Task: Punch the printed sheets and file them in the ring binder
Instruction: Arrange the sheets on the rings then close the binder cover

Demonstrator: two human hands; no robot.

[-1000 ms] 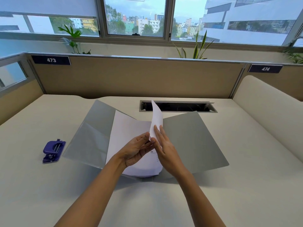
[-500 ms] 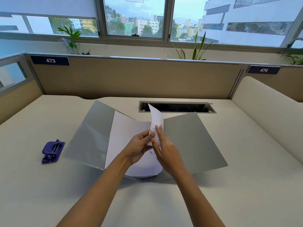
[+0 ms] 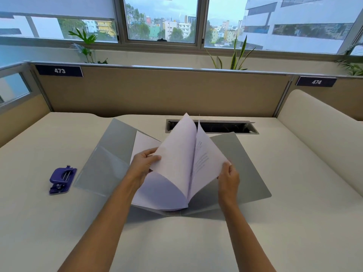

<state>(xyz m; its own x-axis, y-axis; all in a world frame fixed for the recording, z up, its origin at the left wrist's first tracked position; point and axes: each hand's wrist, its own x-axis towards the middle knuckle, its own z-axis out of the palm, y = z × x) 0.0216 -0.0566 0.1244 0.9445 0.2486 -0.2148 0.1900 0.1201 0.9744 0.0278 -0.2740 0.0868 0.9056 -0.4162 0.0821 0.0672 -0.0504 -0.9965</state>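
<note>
While a wide cream desk top (image 3: 294, 232) fills most of the view, a tan fabric partition panel (image 3: 157, 91) runs across its far edge, with windows and leafy plants behind it.

At the centre of the desk a thin grey plastic ring binder (image 3: 245, 163) lies open, both covers spread flat and a clear pocket showing on the inside of the left one. Above its middle, a stack of white printed sheets (image 3: 176, 160) is lifted and parted into two leaves like a V. The bottom edge curves down to the binder's fold, which the paper hides, so it cannot be told whether the sheets sit on rings. Faint lines of print show on the right leaf.

Both forearms reach in from below. The left hand (image 3: 142, 163) pinches the outer edge of the left leaf — thumb on top, fingers underneath. The right hand (image 3: 228, 177) grips the outer edge of the right leaf, fingers curled round it.

A dark rectangular cable slot (image 3: 225, 127) is cut into the desk just behind the binder. A small purple plastic hole punch (image 3: 61, 180) sits on the desk just beside the left cover, not touching it — no hand is near it.
</note>
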